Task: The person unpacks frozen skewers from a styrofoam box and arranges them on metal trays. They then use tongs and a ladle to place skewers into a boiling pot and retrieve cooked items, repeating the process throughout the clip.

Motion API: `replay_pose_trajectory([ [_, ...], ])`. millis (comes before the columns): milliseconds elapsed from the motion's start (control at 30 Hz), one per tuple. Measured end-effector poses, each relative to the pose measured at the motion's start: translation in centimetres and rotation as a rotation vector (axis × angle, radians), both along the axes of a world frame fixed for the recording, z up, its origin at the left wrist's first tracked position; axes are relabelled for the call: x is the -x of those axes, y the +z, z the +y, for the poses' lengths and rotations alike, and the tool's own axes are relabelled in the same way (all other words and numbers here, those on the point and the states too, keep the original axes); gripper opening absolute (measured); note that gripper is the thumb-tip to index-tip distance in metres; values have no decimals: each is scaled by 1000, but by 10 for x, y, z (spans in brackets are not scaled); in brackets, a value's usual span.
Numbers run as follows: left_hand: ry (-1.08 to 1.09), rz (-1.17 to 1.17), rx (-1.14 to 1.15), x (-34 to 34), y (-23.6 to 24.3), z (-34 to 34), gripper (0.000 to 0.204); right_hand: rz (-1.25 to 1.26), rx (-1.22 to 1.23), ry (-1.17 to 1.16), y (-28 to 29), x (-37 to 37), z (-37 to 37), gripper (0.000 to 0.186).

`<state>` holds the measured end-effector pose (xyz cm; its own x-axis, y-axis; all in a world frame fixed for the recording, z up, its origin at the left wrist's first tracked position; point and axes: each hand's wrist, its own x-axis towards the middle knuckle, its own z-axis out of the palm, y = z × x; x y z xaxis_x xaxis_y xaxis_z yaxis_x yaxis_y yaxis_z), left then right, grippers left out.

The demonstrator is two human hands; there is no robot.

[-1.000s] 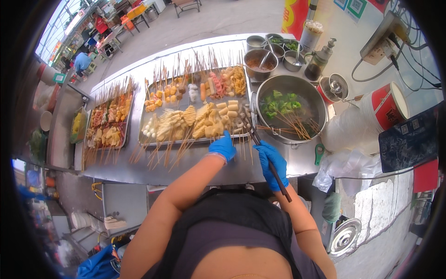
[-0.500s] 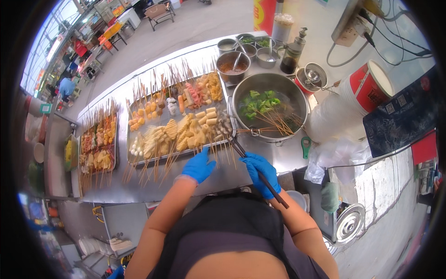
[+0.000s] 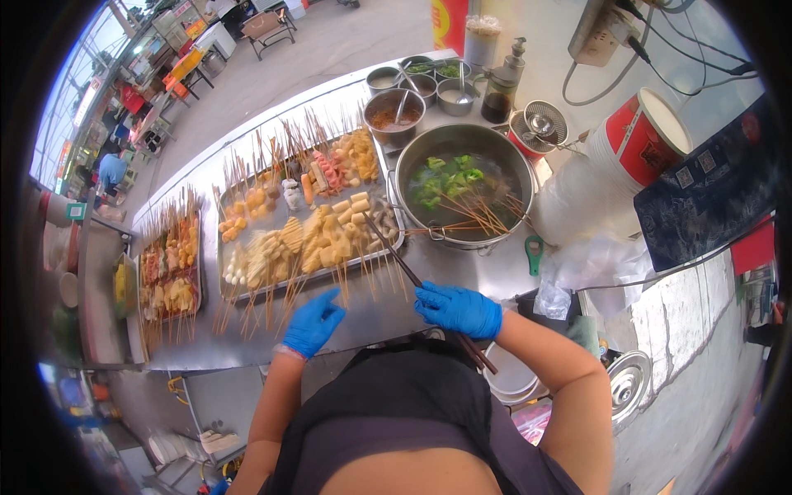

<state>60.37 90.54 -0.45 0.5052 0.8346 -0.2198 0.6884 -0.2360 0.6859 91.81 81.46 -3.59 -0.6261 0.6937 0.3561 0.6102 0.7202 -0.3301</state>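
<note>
My right hand (image 3: 462, 311), in a blue glove, is closed around long dark chopsticks (image 3: 394, 255). Their tips reach over the right end of a metal tray (image 3: 311, 274) of skewered food, near the pale rolls (image 3: 356, 206) and grey skewers; whether they touch is unclear. Blue-gloved too, my left hand (image 3: 312, 324) is open, fingers stretched toward the bare stick ends (image 3: 285, 299) that jut over the tray's front edge. Nothing shows in it. Right of the tray stands a steel pot (image 3: 398, 194) of liquid, with green broccoli (image 3: 445, 179) and several skewers leaning inside.
Behind the pot stand a sauce pot (image 3: 375, 124), small bowls and a pump bottle (image 3: 501, 87). A green peeler-like tool (image 3: 535, 255), plastic bags (image 3: 577, 268) and stacked paper tubs (image 3: 624, 136) lie to the right. A second skewer tray (image 3: 171, 264) is at the left.
My left hand has drawn back and left from the tray's edge. My right hand has turned, and the chopstick tips have swung left over the tray. The whole view has shifted slightly.
</note>
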Motion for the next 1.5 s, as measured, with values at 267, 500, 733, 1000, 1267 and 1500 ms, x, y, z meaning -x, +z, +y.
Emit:
replay_pose_trajectory([
  [267,-77,44,-8,-2,-4,-7,41,-413,-129,73,-74,-57,45,27],
  [500,9,69,-49,33,-6,-30,41,-396,-31,10,-63,-47,46,38],
  [733,252,-44,29,99,17,-82,45,-74,97,-145,-18,46,4,48],
  [1000,626,-61,111,279,-19,-247,42,212,136,146,-41,282,-66,52],
  [1267,902,-88,273,418,-81,-398,41,178,175,104,-53,347,-141,49],
  [1500,718,-103,155,366,-118,-333,41,296,77,-352,-14,222,-93,30],
])
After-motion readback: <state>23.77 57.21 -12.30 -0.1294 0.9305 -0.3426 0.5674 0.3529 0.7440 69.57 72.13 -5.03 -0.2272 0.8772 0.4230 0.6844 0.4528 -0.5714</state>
